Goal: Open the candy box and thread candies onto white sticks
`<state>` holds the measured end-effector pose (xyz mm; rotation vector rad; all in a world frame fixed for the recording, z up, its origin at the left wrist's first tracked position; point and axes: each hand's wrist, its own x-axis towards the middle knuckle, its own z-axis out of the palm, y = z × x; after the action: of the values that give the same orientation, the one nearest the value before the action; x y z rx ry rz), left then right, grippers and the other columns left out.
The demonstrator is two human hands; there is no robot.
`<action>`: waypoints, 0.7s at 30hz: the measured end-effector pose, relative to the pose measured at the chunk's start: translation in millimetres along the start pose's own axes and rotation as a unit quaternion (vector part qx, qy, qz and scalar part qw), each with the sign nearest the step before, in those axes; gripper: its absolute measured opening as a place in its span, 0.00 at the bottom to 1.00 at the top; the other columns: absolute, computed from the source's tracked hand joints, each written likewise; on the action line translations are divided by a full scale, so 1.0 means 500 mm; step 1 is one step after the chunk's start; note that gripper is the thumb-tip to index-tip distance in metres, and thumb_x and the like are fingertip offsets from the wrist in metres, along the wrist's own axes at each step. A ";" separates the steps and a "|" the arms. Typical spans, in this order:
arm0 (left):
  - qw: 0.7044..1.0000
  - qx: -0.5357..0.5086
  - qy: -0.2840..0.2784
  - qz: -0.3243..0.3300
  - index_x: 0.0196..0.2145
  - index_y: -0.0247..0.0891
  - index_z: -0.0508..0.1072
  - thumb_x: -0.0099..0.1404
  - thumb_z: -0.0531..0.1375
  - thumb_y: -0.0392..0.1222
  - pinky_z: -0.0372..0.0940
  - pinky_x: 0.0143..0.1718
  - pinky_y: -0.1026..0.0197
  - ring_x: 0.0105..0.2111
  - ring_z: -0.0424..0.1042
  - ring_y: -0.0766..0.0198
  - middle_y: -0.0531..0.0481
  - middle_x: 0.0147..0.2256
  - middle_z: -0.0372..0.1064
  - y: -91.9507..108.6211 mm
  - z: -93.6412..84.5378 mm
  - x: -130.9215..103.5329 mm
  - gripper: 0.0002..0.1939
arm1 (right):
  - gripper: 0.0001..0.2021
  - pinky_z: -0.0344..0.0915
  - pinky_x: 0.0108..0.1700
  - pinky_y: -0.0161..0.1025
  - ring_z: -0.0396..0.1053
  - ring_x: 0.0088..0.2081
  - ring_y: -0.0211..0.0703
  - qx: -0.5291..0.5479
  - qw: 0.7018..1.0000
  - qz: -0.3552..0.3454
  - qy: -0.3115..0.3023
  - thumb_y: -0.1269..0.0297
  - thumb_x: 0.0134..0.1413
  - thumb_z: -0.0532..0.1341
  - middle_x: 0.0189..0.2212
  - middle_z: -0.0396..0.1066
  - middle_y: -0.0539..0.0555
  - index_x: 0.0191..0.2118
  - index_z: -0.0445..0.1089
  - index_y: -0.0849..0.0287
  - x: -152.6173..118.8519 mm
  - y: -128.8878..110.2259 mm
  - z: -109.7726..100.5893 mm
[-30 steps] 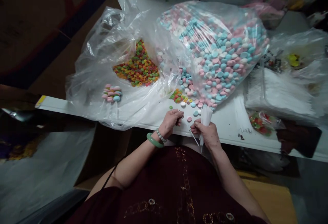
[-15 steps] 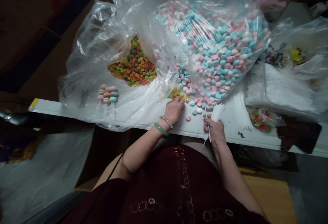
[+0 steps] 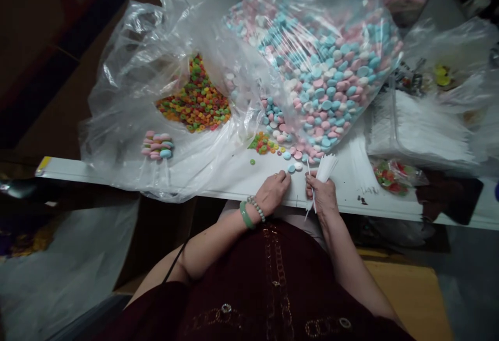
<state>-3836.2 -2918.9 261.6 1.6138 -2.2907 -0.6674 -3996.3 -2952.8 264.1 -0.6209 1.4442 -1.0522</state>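
Note:
My left hand [image 3: 273, 191] is over the table's front edge, fingers bent down around something I cannot make out, just below the loose pink, blue and white candies [image 3: 298, 155]. In my right hand [image 3: 323, 191] is a bundle of white sticks [image 3: 326, 168], with one stick standing apart near the fingertips. Small ring candies [image 3: 265, 143] lie in a little pile above my left hand, and a single green ring [image 3: 252, 162] rests to their left. Several skewered candies [image 3: 157, 145] on sticks lie on clear plastic at the left.
A big clear bag of pastel candies [image 3: 327, 81] fills the back middle. Ring candies [image 3: 202, 102] show in an open plastic bag to its left. At the right are a tray of white sticks [image 3: 424, 128], a small candy packet [image 3: 397, 176] and a dark phone-like object [image 3: 458, 199].
My left hand has moved from the ring pile down and right, near my right hand. The pink candy near the table's front no longer shows. A green ring now lies apart from the pile.

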 end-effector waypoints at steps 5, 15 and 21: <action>0.996 0.070 0.042 0.022 0.57 0.34 0.63 0.69 0.47 0.31 0.62 0.49 0.52 0.45 0.64 0.55 0.38 0.54 0.62 -0.019 -0.003 -0.004 0.20 | 0.17 0.48 0.13 0.28 0.54 0.14 0.28 -0.004 1.000 -0.003 -0.013 0.62 0.33 0.69 0.14 0.59 0.42 0.32 0.68 0.62 -0.010 0.002 -0.007; 0.988 0.113 0.088 0.050 0.57 0.33 0.64 0.69 0.48 0.31 0.63 0.48 0.54 0.45 0.66 0.57 0.39 0.51 0.66 -0.069 0.012 0.002 0.19 | 0.17 0.54 0.15 0.29 0.59 0.14 0.31 -0.171 0.978 -0.005 -0.121 0.58 0.43 0.66 0.16 0.63 0.44 0.39 0.71 0.63 -0.056 0.044 -0.010; 0.996 -0.025 0.087 -0.011 0.55 0.38 0.67 0.68 0.52 0.31 0.64 0.44 0.56 0.39 0.67 0.59 0.44 0.40 0.69 -0.062 -0.002 0.016 0.19 | 0.20 0.51 0.15 0.30 0.56 0.14 0.31 -0.154 0.985 -0.010 -0.083 0.57 0.41 0.66 0.16 0.63 0.44 0.40 0.72 0.65 -0.049 0.037 -0.018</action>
<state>-3813.2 -2935.0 246.1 1.6089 -2.1195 -0.5607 -3997.3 -2921.3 259.2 -0.9239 1.4658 -0.7763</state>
